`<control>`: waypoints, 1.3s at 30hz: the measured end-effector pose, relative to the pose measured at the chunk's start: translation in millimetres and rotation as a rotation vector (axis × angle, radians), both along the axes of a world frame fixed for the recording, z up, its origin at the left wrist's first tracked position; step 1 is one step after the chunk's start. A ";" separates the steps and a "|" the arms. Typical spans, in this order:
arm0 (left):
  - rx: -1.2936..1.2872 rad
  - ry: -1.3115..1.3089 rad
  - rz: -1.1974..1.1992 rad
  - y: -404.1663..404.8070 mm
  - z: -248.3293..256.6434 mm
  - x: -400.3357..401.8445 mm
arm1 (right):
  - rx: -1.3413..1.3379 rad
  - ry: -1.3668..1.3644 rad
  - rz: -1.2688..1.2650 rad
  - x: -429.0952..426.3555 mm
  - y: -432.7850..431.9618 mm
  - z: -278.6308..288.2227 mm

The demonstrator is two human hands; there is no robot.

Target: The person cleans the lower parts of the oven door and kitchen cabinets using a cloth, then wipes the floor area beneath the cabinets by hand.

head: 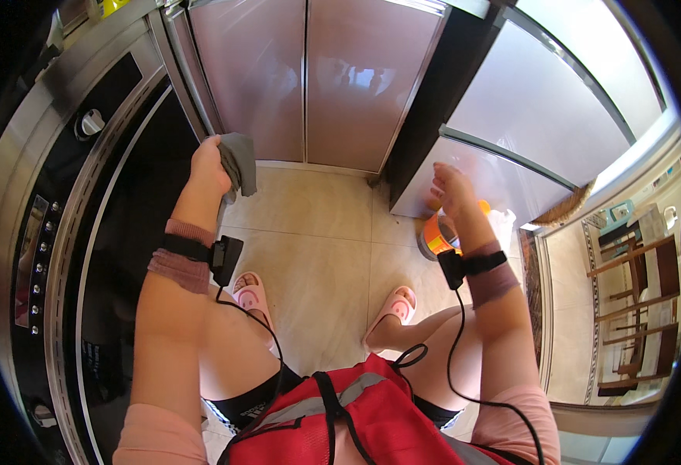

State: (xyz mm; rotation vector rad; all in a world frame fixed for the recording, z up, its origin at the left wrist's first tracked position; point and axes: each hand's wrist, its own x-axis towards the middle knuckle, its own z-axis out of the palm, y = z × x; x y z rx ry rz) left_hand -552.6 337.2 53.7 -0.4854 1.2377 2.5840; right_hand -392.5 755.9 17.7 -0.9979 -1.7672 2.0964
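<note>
A folded grey cloth hangs from my left hand, which grips it beside the edge of the black glass oven door. The pinkish cabinet doors stand just beyond the cloth. My right hand is raised with its fingers loosely apart and holds nothing that I can see. It hovers in front of the pale lower door of a refrigerator. Partly hidden below that hand is a container with an orange label on the floor.
A whitish plastic item lies behind the orange-labelled container. The oven's steel frame and knob run along the left. My feet, in pink slides, rest on floor tiles. Wooden chairs stand beyond a doorway at the right.
</note>
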 end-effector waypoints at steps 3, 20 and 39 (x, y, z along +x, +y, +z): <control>-0.051 0.004 -0.054 -8.2 -13.0 -9.3 | 0.244 -0.147 0.190 -16.1 -11.2 -27.8; -1.043 -0.036 -0.132 -8.0 -247.5 -52.5 | 0.654 -0.268 0.392 -59.1 -39.1 -273.4; -1.969 0.152 -0.687 33.6 -428.6 -111.7 | 1.387 -0.740 0.091 -41.9 -84.2 -394.0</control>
